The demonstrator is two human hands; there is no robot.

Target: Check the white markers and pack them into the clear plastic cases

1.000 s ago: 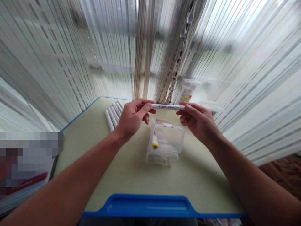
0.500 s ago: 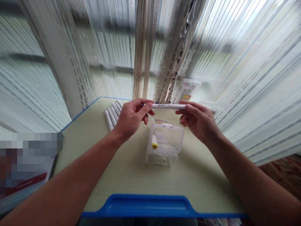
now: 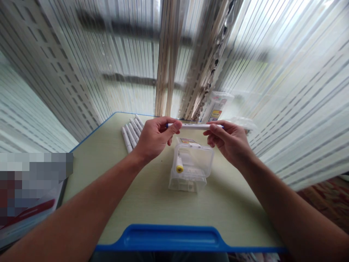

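A white marker (image 3: 195, 126) with blue ends lies level in the air, held at both ends. My left hand (image 3: 156, 136) pinches its left end between thumb and fingers. At the other end my right hand (image 3: 227, 136) grips it the same way. Below the hands stands a clear plastic box (image 3: 191, 182) with its lid (image 3: 200, 160) raised. Inside leans a white marker with a yellow end (image 3: 179, 165). Several more white markers (image 3: 131, 134) lie side by side on the table, just left of my left hand.
The pale table (image 3: 144, 207) has a blue edge and a blue front tray (image 3: 171, 238). Behind the right hand, near the striped curtain (image 3: 131, 54), stands a clear package with a yellow label (image 3: 216, 109). A dark-edged object (image 3: 40, 213), partly blurred out, sits at the left.
The held marker has dropped slightly and its blue right end now shows. My right hand has shifted a little left along it. The box and other markers stay put.
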